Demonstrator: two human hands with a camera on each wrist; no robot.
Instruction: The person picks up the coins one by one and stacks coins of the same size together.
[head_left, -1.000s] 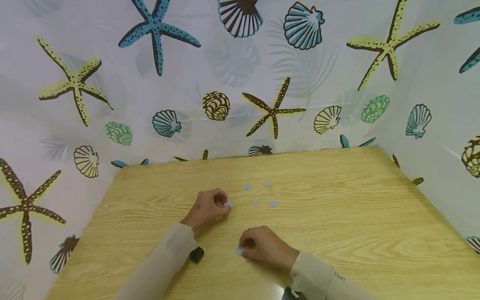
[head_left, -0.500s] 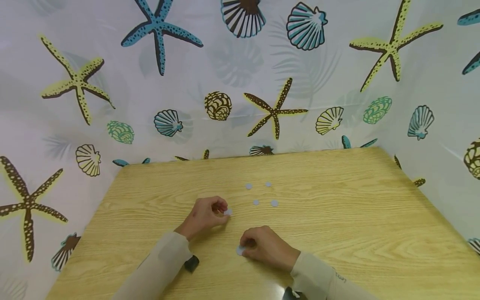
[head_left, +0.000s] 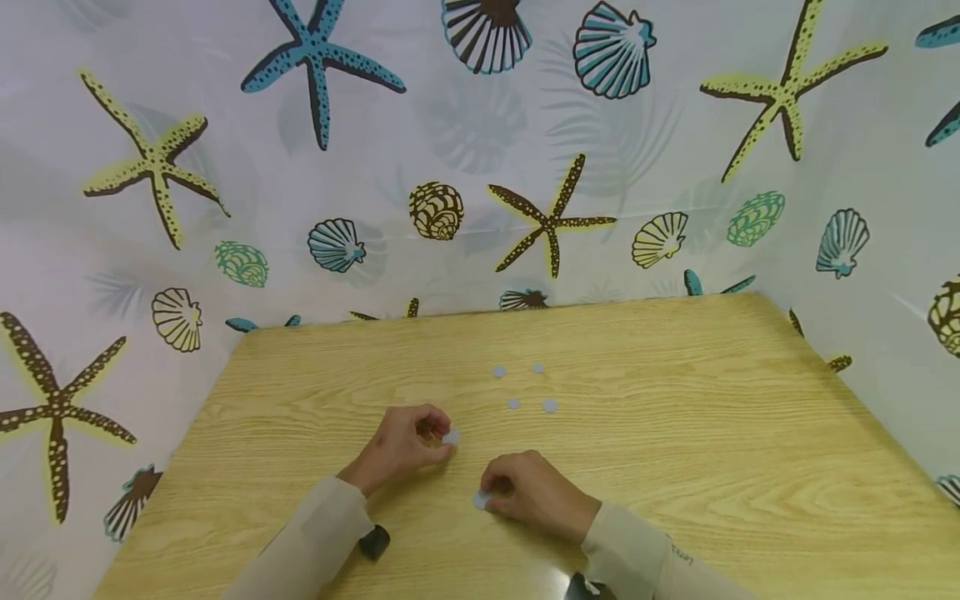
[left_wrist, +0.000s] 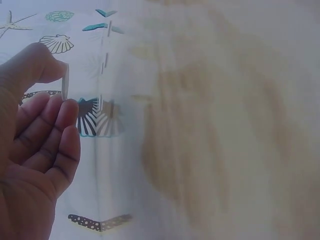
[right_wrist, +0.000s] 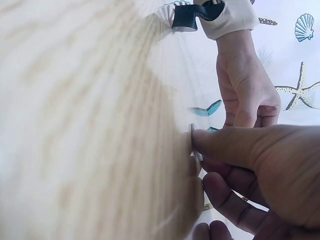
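Pinching a pale, round left disc (head_left: 451, 437) between thumb and fingertips of the left-hand grip (head_left: 401, 437). Out at the very tips, well away from the palm, with much of its face exposed in the head view. Thin and edge-on in the left wrist view, with the other fingers bent alongside. Impossible to tell for certain, from these angles, any contact with the tabletop (head_left: 712, 433).

Pinching likewise, in the right-hand grip (head_left: 536, 496), a pale right disc (head_left: 482, 500), nearer to the person and a little to the right of the other held one. Partly covered by thumb and fingers, with only the left portion showing in the head view. Edge-on at the thumb tip in the right wrist view, close to the tabletop; hard to tell whether touching.

Beyond the right-hand grip and to the right of the left-hand one, flat on the tabletop in two rough rows: far-left disc (head_left: 499, 372), far-right disc (head_left: 538, 367), near-left disc (head_left: 513, 404) and near-right disc (head_left: 550, 406). All pale and round, all apart from one another.

In the right wrist view, an overlap, with the right thumb in front of the left-hand fingers. Over the forearms, a light left sleeve (head_left: 303, 533) and right sleeve (head_left: 637, 546), with a black left device (head_left: 375, 542) and black right device (head_left: 580, 588) by the wrists. Around the back and sides, upright cloth (head_left: 675, 167) printed with starfish and shells.
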